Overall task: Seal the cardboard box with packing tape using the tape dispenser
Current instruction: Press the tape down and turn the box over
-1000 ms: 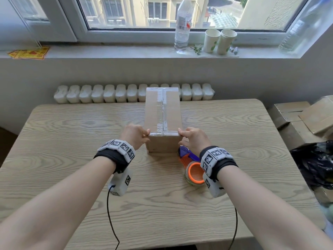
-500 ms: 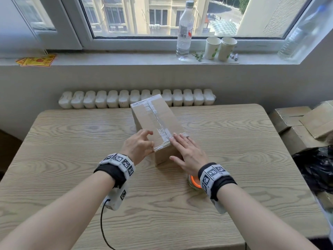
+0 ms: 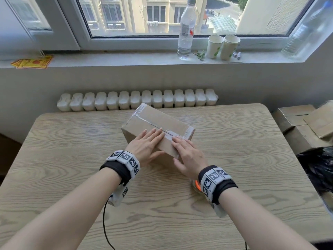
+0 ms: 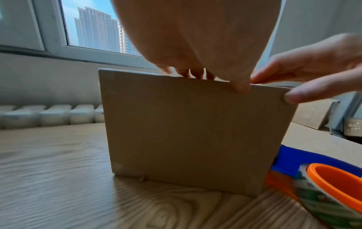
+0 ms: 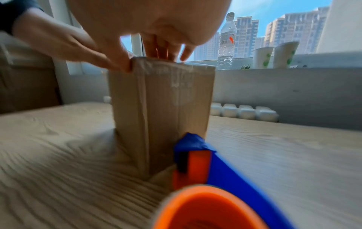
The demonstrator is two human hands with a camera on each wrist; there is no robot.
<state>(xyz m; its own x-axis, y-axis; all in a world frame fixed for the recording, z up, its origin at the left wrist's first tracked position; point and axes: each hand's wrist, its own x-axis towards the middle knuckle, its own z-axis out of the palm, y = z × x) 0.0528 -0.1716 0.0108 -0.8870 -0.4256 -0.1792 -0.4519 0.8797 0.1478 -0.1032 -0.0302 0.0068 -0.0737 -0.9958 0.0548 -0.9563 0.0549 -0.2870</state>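
Cardboard box [image 3: 156, 123] on the table [image 3: 72, 159] — left hand [image 3: 146, 147] and right hand [image 3: 189, 156] pressed flat, fingers straight, on its taped top.

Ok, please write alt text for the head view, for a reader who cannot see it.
Both hands, left and right, lie flat on a taped box turned diagonally on a table. An orange tape roll peeks out beside the right wrist. A bottle and two cups stand on the windowsill.

Left hand [image 3: 146, 146] flat, fingers straight, right hand [image 3: 189, 155] flat beside it, forearms extended forward
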